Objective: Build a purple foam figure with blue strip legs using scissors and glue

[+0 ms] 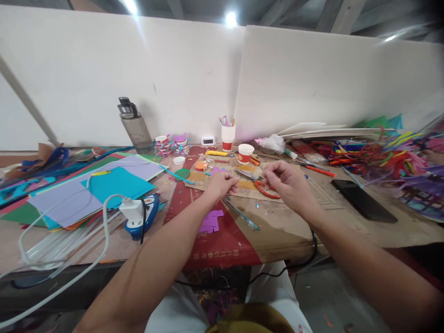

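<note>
Over the middle of the cardboard work surface, my left hand (222,185) is closed, thumb and fingertips pressed together. Anything in that pinch is too small to make out. To its right, my right hand (281,181) has its fingers curled in, and I cannot see what they hold, if anything. Scissors (247,174) with orange handles lie between and partly behind the hands. Purple paper pieces (212,222) rest below my left wrist, beside a clear teal pen (243,215). Behind the hands stands a red and white paper cup (245,155).
Coloured paper sheets (118,185), a power strip (142,217) and a white cable fill the left side. At the back are a grey bottle (136,129), a small clock (208,140) and a cup of pens (228,136). A black phone (363,201) lies right, near heaped colourful strips (388,157).
</note>
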Action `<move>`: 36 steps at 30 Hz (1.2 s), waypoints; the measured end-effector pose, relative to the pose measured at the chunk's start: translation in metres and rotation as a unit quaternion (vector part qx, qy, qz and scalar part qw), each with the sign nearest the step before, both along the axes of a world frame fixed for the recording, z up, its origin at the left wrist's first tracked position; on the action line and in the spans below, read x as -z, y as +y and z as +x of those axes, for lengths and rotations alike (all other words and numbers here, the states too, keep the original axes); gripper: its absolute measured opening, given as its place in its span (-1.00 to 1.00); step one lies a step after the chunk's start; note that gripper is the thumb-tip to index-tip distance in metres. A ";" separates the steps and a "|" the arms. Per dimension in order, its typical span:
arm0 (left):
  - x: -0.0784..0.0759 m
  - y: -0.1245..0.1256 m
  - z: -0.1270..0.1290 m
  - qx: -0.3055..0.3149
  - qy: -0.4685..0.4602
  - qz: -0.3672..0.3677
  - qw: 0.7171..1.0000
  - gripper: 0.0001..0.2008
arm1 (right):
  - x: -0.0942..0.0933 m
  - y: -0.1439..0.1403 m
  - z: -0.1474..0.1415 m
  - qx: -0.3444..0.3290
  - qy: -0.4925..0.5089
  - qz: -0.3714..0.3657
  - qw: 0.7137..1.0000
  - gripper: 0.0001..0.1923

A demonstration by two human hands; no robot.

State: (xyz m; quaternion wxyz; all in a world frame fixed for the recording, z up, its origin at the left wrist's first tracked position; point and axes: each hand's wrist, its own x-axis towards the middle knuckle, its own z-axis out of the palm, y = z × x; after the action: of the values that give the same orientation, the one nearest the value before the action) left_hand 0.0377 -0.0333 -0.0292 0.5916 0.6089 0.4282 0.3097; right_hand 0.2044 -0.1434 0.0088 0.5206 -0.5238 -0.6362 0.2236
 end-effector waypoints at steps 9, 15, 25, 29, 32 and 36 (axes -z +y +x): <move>-0.009 0.005 -0.007 -0.053 -0.093 0.066 0.992 -0.79 | 0.036 0.028 -0.003 -0.052 -0.391 -0.060 0.917 -0.86; -0.010 0.001 -0.006 -0.024 -0.093 0.070 0.993 -0.79 | 0.045 0.031 -0.016 -0.068 -0.511 -0.069 0.854 -0.82; -0.006 -0.005 0.002 0.041 -0.156 -0.003 0.987 -0.79 | 0.017 0.034 0.001 0.006 -0.243 -0.045 0.969 -0.87; -0.007 -0.011 0.007 0.132 -0.228 -0.091 0.960 -0.61 | 0.004 0.031 -0.005 0.029 -0.209 -0.023 0.977 -0.86; -0.009 -0.012 0.006 0.184 -0.238 -0.112 0.947 -0.55 | 0.000 0.031 -0.011 0.064 -0.254 0.015 0.965 -0.92; -0.016 -0.008 -0.003 0.198 -0.176 -0.093 0.960 -0.62 | 0.002 0.033 -0.012 0.007 -0.230 0.032 0.973 -0.89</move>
State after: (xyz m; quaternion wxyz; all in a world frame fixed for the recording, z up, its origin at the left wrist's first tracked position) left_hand 0.0348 -0.0412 -0.0135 0.7607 0.5600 0.2155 0.2476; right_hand 0.1925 -0.1102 0.0073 0.3778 -0.5485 -0.7423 0.0732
